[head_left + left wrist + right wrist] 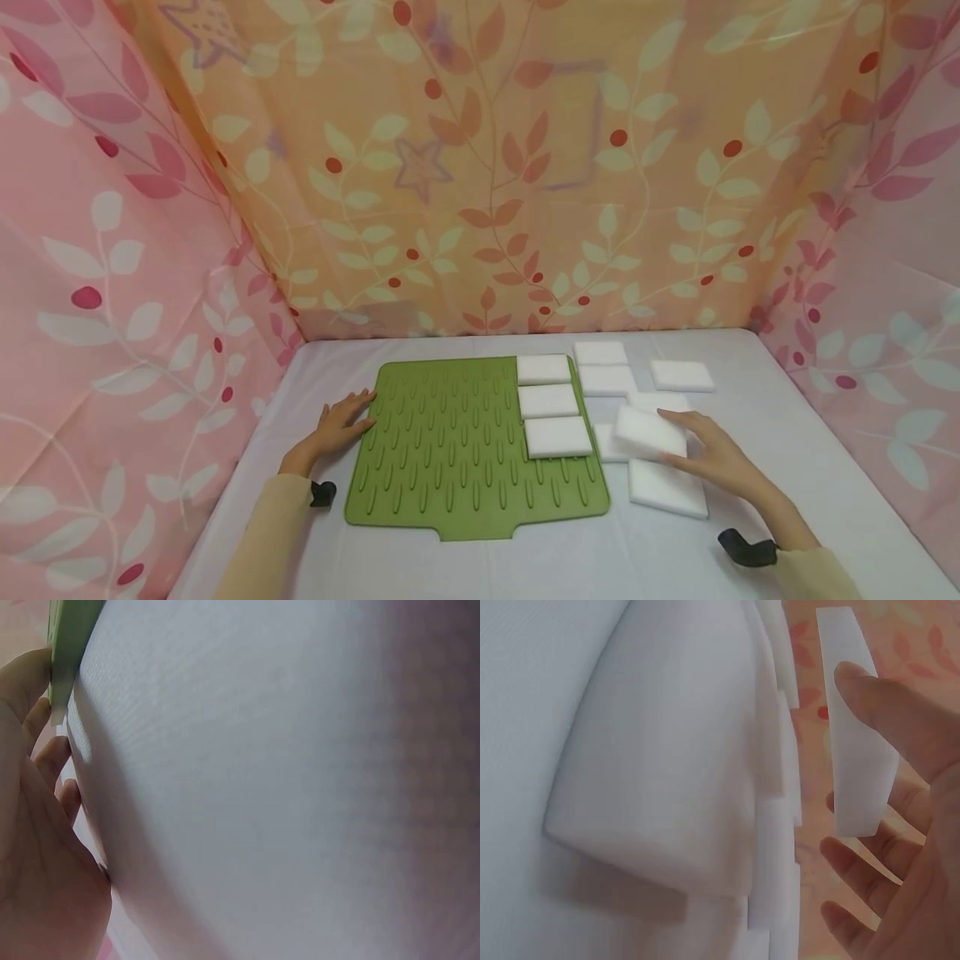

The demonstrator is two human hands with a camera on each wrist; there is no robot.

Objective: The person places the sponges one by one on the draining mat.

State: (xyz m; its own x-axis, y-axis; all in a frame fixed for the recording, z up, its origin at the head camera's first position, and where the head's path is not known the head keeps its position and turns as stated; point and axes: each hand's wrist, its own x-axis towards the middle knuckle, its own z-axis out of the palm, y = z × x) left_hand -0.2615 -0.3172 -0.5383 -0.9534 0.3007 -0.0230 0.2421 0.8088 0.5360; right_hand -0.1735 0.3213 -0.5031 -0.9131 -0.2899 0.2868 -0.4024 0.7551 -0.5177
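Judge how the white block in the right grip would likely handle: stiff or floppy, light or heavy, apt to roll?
The white block probably keeps its shape: its edges look straight while held up. It is likely light, as the right grip alone holds it clear of the other blocks. Rolling seems unlikely, given its flat faces.

Low and leftward, your right hand (712, 458) has its path blocked by loose sponges (666, 492), then by the row of three sponges (549, 402) on the mat (441, 433). Left of that row you have open room over low ridges, as far as your left hand (341, 427) touching the mat's edge. The curtain (487, 250) walls off the table's far side. Clearance beneath your held sponge (647, 431) is hard to judge.
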